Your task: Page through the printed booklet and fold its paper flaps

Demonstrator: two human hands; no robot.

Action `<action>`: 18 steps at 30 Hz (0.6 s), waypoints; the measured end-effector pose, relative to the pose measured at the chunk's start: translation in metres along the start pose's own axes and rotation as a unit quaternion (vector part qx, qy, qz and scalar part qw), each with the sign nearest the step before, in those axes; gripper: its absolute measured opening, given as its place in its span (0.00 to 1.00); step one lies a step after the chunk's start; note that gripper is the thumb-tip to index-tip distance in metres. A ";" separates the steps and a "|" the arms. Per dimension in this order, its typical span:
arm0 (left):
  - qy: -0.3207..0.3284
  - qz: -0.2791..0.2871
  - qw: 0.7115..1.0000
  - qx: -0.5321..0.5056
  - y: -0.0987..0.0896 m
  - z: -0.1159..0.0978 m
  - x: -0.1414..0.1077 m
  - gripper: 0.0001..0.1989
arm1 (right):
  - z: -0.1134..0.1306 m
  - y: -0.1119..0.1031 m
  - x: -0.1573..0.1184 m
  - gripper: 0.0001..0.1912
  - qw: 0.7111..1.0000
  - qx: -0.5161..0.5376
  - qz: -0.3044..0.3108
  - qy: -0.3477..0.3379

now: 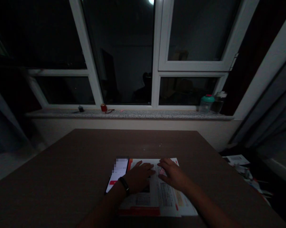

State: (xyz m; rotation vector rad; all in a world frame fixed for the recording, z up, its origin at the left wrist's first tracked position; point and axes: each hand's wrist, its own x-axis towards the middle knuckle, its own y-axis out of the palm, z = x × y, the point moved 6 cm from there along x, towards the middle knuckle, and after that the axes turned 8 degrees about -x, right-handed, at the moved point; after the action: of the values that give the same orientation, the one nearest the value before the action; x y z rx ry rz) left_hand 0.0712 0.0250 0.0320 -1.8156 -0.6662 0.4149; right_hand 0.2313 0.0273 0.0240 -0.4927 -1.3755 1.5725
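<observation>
Printed sheets with red and orange edges [166, 194] lie on the brown table [86, 148]. My left hand [140, 177], with a dark band at the wrist, rests flat on their left part, its fingers spread and pointing right. On the right part is my right hand [171, 173], its fingers bent around a small pink item [162, 171] between thumb and fingertips. A phone [118, 172] with a lit screen lies beside the papers at the left, partly behind my left forearm.
On the stone windowsill [138, 114] stand a small red jar [103, 107], a dark little bottle [80, 109], a teal-lidded bottle [206, 104] and a clear bottle [219, 102]. More papers [238, 159] lie beyond the table's right edge.
</observation>
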 end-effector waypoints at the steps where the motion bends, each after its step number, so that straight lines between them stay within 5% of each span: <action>1: 0.005 -0.006 1.000 0.002 0.001 -0.001 0.000 0.26 | 0.000 0.002 0.000 0.20 1.000 0.001 -0.001 -0.001; 10: -0.045 -0.061 0.997 0.018 0.021 0.004 0.007 0.27 | -0.001 0.017 -0.003 0.27 1.000 -0.007 0.017 0.004; 18: -0.069 -0.027 0.997 0.028 0.023 0.009 0.006 0.30 | 0.000 0.020 -0.006 0.32 0.999 -0.018 0.047 0.020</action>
State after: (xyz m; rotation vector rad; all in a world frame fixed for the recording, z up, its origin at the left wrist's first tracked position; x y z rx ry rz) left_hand 0.0757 0.0301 0.0074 -1.7226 -0.7889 0.5208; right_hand 0.2258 0.0241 0.0043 -0.6156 -1.3685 1.6068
